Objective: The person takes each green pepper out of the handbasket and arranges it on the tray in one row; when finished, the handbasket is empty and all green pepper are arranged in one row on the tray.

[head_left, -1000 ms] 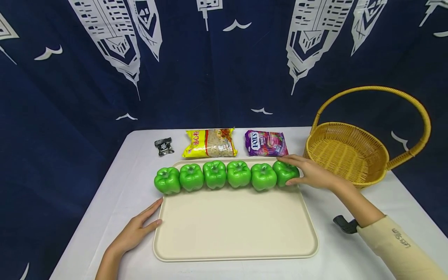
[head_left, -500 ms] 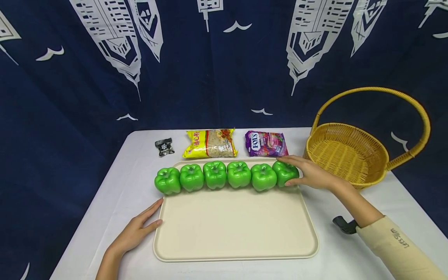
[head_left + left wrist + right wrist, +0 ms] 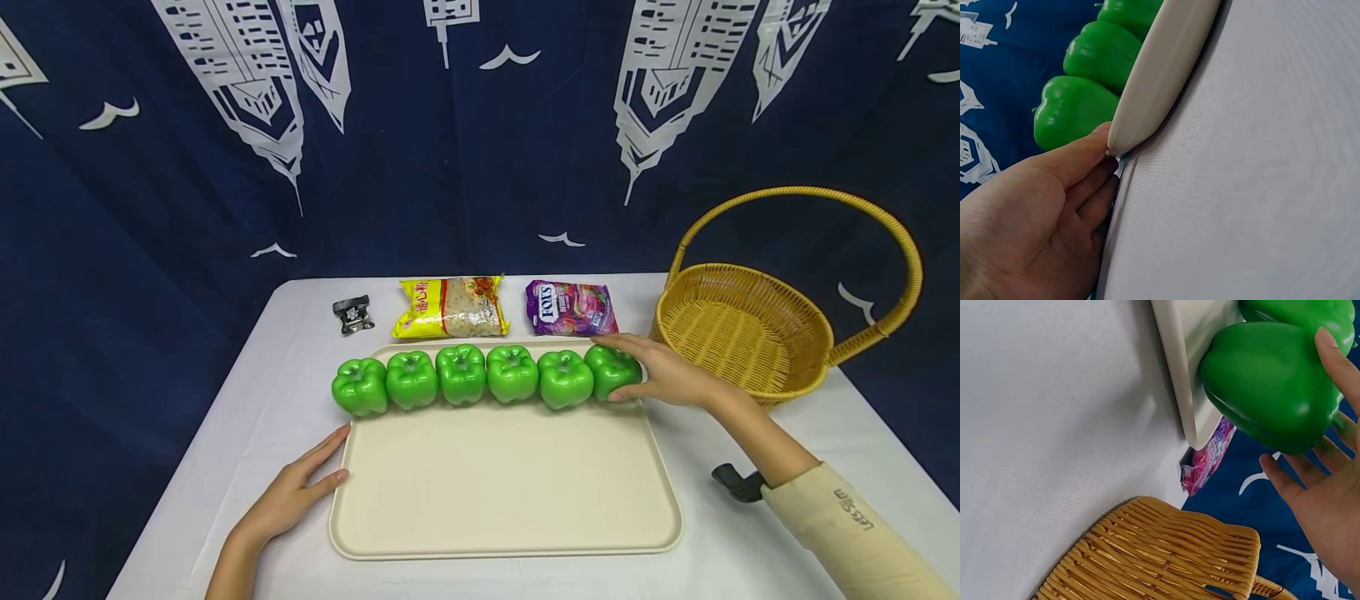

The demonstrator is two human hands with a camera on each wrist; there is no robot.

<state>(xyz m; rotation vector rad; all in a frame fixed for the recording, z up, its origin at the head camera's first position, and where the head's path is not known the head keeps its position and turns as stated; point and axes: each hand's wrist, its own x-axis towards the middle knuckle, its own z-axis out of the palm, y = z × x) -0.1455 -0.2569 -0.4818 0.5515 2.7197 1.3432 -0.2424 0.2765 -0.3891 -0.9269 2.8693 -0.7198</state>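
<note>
Several glossy green bell peppers, the middle ones including this bell pepper (image 3: 462,374), stand side by side along the far edge of a cream tray (image 3: 502,483). My right hand (image 3: 660,371) spans the rightmost bell pepper (image 3: 1266,384), thumb on its near side and fingers reaching along the far side. In the right wrist view the fingers are spread and fairly straight, the thumb against the pepper. My left hand (image 3: 288,496) rests against the tray's left edge with extended fingers. From the left wrist view, its thumb touches the tray rim near the corner.
Behind the tray lie a small black wrapped packet (image 3: 352,315), a yellow food bag (image 3: 452,307) and a purple candy bag (image 3: 572,307). A wicker basket (image 3: 738,333) with a tall handle stands at right. A black strap (image 3: 740,482) sits by the right sleeve.
</note>
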